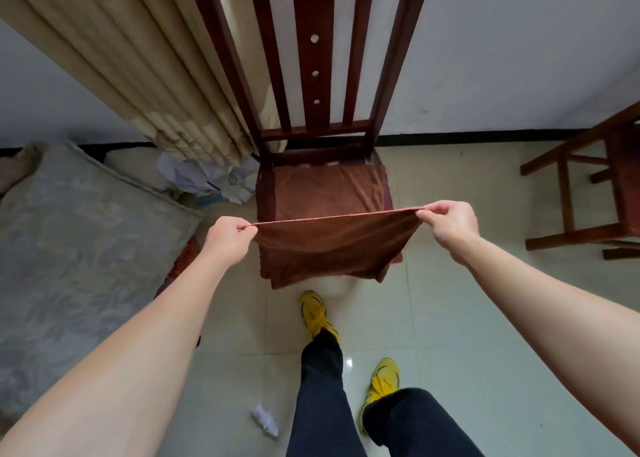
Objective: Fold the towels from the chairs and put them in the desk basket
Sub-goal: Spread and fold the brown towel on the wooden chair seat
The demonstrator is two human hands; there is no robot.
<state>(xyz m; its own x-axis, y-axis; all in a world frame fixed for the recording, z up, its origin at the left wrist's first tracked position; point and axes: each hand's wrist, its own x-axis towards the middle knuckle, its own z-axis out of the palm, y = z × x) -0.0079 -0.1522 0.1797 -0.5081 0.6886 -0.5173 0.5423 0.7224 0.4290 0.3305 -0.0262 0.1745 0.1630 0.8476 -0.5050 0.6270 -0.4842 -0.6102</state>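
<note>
A brown towel (329,245) hangs stretched between my two hands above the front of a dark wooden chair (313,76). My left hand (227,237) pinches its left top corner, and my right hand (446,223) pinches its right top corner. The held edge is taut and level; the cloth droops below it toward the floor. More brown cloth (329,190) lies flat on the chair seat behind the held edge; whether it is the same towel or another one I cannot tell. No basket or desk is in view.
A beige curtain (138,65) hangs left of the chair, with crumpled paper (207,179) at its foot. A grey patterned mattress (69,249) fills the left. A second wooden chair (595,186) stands at the right. My yellow shoes (315,311) stand on pale tile, near a paper scrap (265,418).
</note>
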